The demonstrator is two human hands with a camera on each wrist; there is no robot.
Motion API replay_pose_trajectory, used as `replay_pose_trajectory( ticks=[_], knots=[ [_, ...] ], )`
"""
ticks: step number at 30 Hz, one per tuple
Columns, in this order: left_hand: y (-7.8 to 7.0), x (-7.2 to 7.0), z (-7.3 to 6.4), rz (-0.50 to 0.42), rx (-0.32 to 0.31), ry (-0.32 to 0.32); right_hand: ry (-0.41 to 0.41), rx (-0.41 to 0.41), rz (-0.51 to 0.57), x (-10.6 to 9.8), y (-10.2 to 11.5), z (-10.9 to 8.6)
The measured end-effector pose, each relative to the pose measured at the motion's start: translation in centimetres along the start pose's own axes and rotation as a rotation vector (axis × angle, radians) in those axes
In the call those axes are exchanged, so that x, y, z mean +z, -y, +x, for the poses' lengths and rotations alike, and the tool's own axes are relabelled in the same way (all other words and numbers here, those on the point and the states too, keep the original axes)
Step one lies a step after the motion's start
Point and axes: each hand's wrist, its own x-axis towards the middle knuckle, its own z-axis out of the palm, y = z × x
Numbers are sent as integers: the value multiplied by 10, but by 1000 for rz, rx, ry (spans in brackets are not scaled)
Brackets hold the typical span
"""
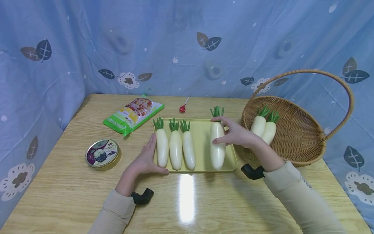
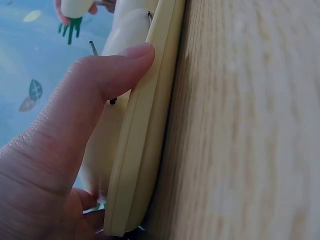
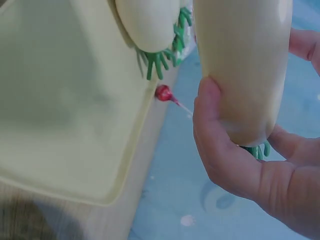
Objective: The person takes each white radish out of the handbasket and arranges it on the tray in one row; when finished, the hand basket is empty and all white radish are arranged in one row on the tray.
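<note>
My right hand (image 1: 236,131) grips a white radish (image 1: 217,152) with a short green top, thumb on one side and fingers on the other. That radish hangs over the right part of the pale yellow tray (image 1: 201,122). In the right wrist view, the held radish (image 3: 245,65) stands upright within the fingers. Three more radishes (image 1: 175,151) lie side by side in the tray's left half, tops toward the back. At the tray's front left corner rests my left hand (image 1: 143,159), fingers extended along the side, thumb (image 2: 120,67) touching the front rim.
A wicker basket (image 1: 292,136) with a tall handle stands at the right, two radishes (image 1: 258,125) inside it. To the left lie a green and white food packet (image 1: 134,113) and a round tin (image 1: 103,153). A red lollipop (image 1: 182,108) lies behind the tray.
</note>
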Motion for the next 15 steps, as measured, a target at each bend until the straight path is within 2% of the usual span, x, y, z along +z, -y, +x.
replay_pose_trajectory(
  ticks=[15],
  knots=[
    [-3, 0, 0, 0, -13, 6, 19, 55, 15, 16, -17, 24]
  ],
)
